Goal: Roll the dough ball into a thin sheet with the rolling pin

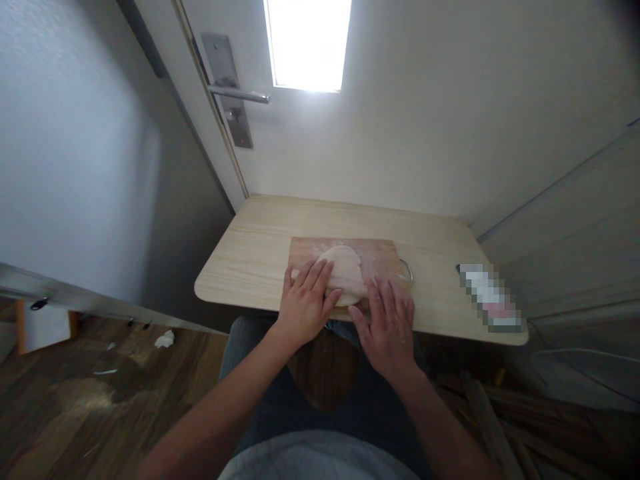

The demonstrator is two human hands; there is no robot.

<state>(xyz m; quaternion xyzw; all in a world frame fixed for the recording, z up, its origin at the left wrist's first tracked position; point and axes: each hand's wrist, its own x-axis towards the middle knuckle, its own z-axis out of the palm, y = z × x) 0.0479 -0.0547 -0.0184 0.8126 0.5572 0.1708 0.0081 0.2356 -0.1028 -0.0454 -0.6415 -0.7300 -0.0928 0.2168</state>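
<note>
dough [345, 263] is laid flat at the frame's centre on a board [377, 251], presumably floured against sticking. left of centre, the dough's edge is covered by the left hand [306, 300], spread unclenched, perhaps for steadying. right of centre, the right hand [386, 323] is rested loosely, nothing seen grasped. far right, a pixelated object [490, 300] is set well apart, likely for cleanliness.

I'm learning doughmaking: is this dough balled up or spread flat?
Spread flat: the dough lies as a broad, low sheet on the cutting board.
</note>
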